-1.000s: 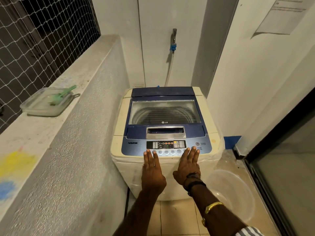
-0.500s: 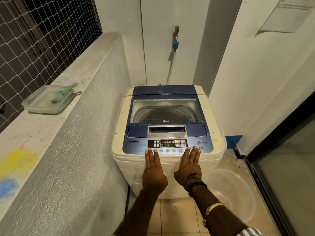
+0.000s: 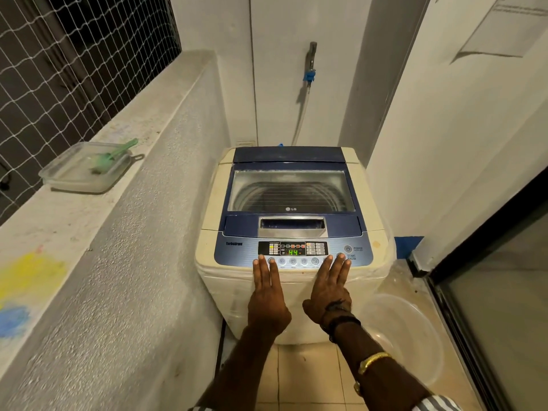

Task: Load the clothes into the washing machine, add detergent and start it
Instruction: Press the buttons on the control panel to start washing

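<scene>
Left grip point(image 3: 268, 298) and right grip point(image 3: 329, 295) flat, fingers straight, holding nothing, fingertips at washing machine point(image 3: 213, 203) control panel point(image 3: 237, 253). Lid closed, display point(image 3: 293, 252) reads 44. Tiled floor, clear basin point(image 3: 415, 330) on the right.

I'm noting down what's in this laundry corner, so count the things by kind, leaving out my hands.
Washing machine: 1
Clear plastic containers: 2, the box on the ledge and the basin on the floor
Green scoop: 1
Wall tap: 1
Total: 5
</scene>
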### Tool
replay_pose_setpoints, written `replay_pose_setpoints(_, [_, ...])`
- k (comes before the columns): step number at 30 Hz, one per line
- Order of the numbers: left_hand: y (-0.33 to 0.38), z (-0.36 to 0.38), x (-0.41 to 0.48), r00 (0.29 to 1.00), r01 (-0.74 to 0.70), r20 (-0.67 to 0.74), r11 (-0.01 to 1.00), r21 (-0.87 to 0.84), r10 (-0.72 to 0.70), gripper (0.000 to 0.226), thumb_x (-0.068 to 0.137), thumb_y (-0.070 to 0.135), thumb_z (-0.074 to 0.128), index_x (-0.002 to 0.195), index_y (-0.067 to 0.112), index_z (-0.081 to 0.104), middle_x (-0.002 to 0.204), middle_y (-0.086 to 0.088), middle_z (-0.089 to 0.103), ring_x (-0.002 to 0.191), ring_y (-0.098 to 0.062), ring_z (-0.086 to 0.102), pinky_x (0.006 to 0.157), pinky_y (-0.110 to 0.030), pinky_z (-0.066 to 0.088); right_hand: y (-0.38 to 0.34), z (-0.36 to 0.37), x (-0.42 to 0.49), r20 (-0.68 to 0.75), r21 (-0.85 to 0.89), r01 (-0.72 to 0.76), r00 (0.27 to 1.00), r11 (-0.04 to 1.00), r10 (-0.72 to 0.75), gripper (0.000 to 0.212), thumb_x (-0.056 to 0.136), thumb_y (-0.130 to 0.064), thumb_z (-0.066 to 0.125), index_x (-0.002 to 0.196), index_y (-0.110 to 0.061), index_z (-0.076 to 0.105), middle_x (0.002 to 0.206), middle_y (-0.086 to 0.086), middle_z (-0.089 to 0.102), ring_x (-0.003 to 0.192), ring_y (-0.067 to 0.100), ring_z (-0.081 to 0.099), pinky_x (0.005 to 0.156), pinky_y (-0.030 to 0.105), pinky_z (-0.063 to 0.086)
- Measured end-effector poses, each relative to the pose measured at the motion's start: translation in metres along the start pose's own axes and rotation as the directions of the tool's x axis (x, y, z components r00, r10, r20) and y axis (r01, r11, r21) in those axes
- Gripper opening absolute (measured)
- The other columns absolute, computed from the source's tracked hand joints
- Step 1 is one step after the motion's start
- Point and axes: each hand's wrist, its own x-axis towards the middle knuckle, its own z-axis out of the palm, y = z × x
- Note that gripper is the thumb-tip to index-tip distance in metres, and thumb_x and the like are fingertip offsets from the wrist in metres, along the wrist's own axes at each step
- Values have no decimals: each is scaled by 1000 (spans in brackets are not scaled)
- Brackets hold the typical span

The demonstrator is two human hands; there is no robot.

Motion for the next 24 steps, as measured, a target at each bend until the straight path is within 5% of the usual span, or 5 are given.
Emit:
replay_pose_setpoints(10, [-2,-10,-5,995,-100,28,993,67,99,104,88,20,56,154,30,-23,157,-5,-41,147,-33,-31,86,-21,51,-1,-2,1,14,-23,-1,1000,1000,1,115,82,-43,63,154,-3,-17,159,25,-27,146,46,-23,116,47,31])
replay_pose_setpoints(24, [3,-5,-4,997,-75,20,988,135,73,101,89,15,54,156,25,-22,158,-12,-38,147,-39,-29,76,-18,46,0,5,-2,-30,-36,26,999,999,-27,114,82,-45,61,154,-2,-17,157,28,-29,145,48,-25,112,44,37])
